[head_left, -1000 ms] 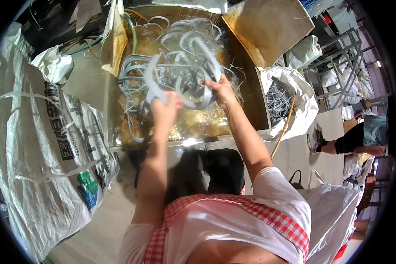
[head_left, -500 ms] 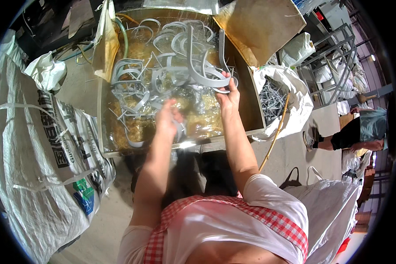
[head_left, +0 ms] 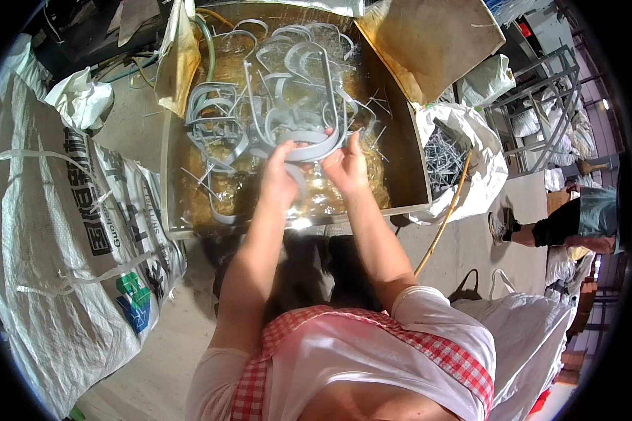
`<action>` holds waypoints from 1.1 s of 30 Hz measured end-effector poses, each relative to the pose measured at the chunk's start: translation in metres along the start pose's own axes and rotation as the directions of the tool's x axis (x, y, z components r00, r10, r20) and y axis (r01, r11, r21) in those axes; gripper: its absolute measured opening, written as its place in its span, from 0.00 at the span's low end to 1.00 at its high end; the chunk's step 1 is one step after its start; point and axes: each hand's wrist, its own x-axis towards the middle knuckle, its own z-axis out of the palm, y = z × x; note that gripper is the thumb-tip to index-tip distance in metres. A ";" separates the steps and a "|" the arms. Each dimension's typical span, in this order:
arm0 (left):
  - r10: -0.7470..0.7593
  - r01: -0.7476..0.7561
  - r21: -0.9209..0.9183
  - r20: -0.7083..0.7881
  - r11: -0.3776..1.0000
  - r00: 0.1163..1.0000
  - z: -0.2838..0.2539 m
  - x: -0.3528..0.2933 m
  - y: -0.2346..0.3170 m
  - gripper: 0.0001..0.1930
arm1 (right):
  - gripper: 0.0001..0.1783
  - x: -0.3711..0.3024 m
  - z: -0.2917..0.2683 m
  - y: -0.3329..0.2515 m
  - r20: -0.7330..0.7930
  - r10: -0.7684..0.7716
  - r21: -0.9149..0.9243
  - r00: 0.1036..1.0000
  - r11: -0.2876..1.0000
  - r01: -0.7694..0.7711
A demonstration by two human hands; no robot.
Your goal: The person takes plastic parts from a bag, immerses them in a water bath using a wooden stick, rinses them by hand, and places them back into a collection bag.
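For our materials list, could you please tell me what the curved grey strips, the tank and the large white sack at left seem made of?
Curved grey strips: probably plastic, smooth and satin, evenly coloured; coated metal isn't ruled out. Tank: likely sheet metal, browned inside, glinting at the front. Large white sack: apparently woven plastic, slightly shiny and creased.

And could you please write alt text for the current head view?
A person's right grip holds a curved grey strip, the left grip close by, over a tub of liquid where more strips lie. On the right stands an open white sack of thin grey pieces.
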 end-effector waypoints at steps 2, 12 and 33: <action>0.018 -0.015 0.066 -0.048 0.998 0.999 0.001 -0.003 0.007 0.11 | 0.27 0.009 0.007 -0.002 -0.078 -0.094 -0.273 0.993 0.959 0.069; 0.340 -0.310 0.268 -0.076 0.912 0.937 -0.018 0.001 0.050 0.18 | 0.07 0.025 -0.014 -0.087 0.278 -0.478 -0.942 0.833 0.032 0.333; 0.059 -0.256 0.943 0.249 0.211 0.967 0.016 -0.023 0.047 0.27 | 0.21 0.001 0.056 -0.043 0.145 -0.214 -0.928 0.966 0.308 0.208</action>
